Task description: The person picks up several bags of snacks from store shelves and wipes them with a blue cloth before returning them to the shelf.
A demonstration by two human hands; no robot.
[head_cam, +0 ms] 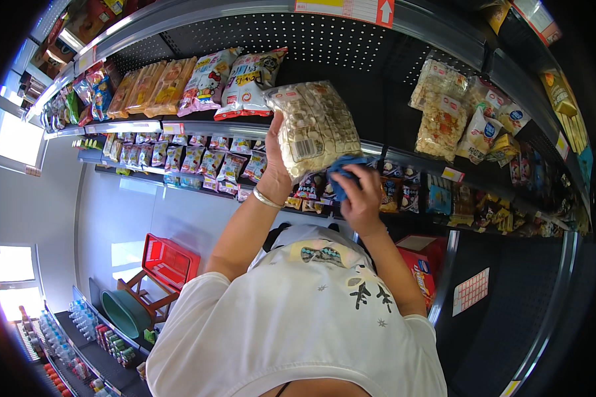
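Observation:
My left hand [276,161] grips a large clear bag of pale puffed snacks [315,126] by its left side, in front of the black shelf. A barcode shows near the bag's lower edge. In my right hand [363,198] is a crumpled blue cloth [346,171], close to the bag's lower right corner; whether it touches the bag I cannot tell. The hand is slightly blurred. Just left of the held bag stand a white-and-red snack bag [251,82] and a pink cartoon snack bag [208,82].
Similar clear snack bags [441,121] lie on the shelf's right part. Small snack packets [211,161] line the tier below. A red shopping basket [171,260], a wooden stool [149,297] and a green basin [124,310] stand behind at left. A red box [422,263] is by my right arm.

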